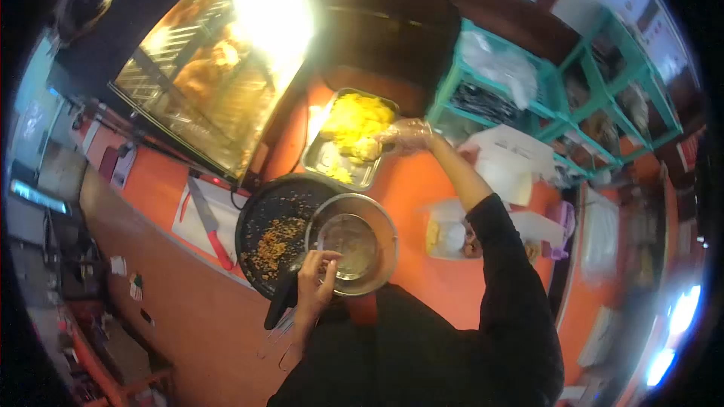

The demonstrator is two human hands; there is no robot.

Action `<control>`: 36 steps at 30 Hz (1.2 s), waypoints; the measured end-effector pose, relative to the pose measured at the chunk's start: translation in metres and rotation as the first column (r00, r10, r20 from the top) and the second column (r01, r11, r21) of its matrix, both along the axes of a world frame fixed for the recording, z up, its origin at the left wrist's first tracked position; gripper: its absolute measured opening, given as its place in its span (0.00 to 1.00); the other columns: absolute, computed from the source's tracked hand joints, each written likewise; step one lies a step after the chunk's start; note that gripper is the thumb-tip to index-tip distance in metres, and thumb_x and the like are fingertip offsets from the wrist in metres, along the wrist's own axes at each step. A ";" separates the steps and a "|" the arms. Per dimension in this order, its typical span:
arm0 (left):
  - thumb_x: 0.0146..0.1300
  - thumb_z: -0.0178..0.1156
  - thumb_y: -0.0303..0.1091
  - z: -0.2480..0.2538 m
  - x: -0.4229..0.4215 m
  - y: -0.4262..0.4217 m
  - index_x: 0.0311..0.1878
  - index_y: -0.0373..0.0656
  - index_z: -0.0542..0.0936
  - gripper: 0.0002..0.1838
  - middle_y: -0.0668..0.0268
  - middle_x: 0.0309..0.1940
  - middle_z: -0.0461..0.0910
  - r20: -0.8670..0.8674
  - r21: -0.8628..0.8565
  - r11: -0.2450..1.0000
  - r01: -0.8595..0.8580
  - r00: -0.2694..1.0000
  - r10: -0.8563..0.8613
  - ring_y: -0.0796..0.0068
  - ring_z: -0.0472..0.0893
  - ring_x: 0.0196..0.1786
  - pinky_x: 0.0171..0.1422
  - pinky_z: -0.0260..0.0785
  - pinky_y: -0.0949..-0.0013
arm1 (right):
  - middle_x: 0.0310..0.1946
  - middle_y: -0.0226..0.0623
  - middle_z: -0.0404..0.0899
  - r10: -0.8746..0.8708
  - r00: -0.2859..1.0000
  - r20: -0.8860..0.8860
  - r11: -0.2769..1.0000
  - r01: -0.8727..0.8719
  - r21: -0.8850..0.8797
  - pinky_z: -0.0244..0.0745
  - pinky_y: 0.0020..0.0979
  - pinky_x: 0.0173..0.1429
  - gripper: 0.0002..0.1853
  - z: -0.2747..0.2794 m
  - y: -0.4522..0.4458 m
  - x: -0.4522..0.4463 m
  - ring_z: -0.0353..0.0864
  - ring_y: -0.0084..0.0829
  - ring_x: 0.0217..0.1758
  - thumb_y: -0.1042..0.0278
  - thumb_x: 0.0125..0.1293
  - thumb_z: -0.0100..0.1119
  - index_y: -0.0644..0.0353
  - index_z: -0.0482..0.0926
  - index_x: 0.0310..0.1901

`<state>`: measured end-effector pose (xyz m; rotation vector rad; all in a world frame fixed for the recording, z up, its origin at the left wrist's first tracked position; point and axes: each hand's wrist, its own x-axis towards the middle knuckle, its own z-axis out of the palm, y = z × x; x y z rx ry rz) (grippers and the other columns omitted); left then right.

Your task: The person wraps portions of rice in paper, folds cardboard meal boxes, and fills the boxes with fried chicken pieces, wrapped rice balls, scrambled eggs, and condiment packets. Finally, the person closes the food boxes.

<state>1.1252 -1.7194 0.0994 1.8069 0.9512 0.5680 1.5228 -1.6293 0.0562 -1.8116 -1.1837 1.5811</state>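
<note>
The orange bench [411,234] carries a metal tray [366,177] of yellow food [356,122]; just beside it sits a black pan [260,215] of browned crumbs [279,245], a steel bowl [388,234] against the pan, and a red-handled knife [210,222] on a white board [192,218].

On my feed, the counter [407,215] holds a bowl [351,245] close before the wearer, with a pan [264,207] just left of it and crumbs [279,246] inside. I see a knife [204,211] farther left. Behind the bowl, food [354,120] lies in a tray [366,179], between the glass case [204,75], left, and the baskets [494,117], right.
</note>
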 end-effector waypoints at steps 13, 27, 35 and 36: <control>0.59 0.54 0.21 0.016 0.051 -0.060 0.40 0.37 0.78 0.07 0.60 0.33 0.75 0.068 0.167 0.911 0.378 0.917 -0.393 0.69 0.77 0.35 0.39 0.68 0.70 | 0.21 0.24 0.72 -0.636 0.687 -0.352 0.769 0.601 -0.216 0.62 0.23 0.21 0.20 0.101 -0.375 -0.022 0.68 0.15 0.19 0.49 0.67 0.54 0.59 0.77 0.45; 0.60 0.56 0.25 -0.004 0.078 -0.133 0.42 0.39 0.78 0.08 0.57 0.37 0.77 -0.002 0.055 0.801 0.596 0.802 -0.597 0.61 0.79 0.38 0.44 0.71 0.63 | 0.34 0.44 0.79 -0.402 0.097 0.910 0.839 0.436 0.325 0.75 0.48 0.34 0.34 -0.067 -0.434 -0.055 0.80 0.45 0.32 0.66 0.61 0.50 0.51 0.55 0.70; 0.60 0.56 0.25 -0.006 0.071 -0.127 0.43 0.39 0.78 0.08 0.57 0.37 0.76 -0.049 0.061 0.813 0.579 0.815 -0.577 0.63 0.80 0.38 0.44 0.71 0.64 | 0.39 0.49 0.80 -0.223 0.257 0.940 0.953 0.260 0.155 0.74 0.44 0.44 0.14 -0.064 -0.416 -0.025 0.80 0.46 0.41 0.61 0.65 0.46 0.56 0.76 0.47; 0.60 0.56 0.25 -0.005 0.073 -0.125 0.43 0.38 0.78 0.08 0.57 0.37 0.76 -0.047 0.083 0.815 0.574 0.819 -0.572 0.63 0.80 0.38 0.43 0.72 0.64 | 0.39 0.49 0.80 -0.222 0.250 0.942 0.956 0.248 0.160 0.74 0.44 0.44 0.14 -0.062 -0.422 -0.018 0.80 0.46 0.41 0.61 0.65 0.46 0.56 0.76 0.47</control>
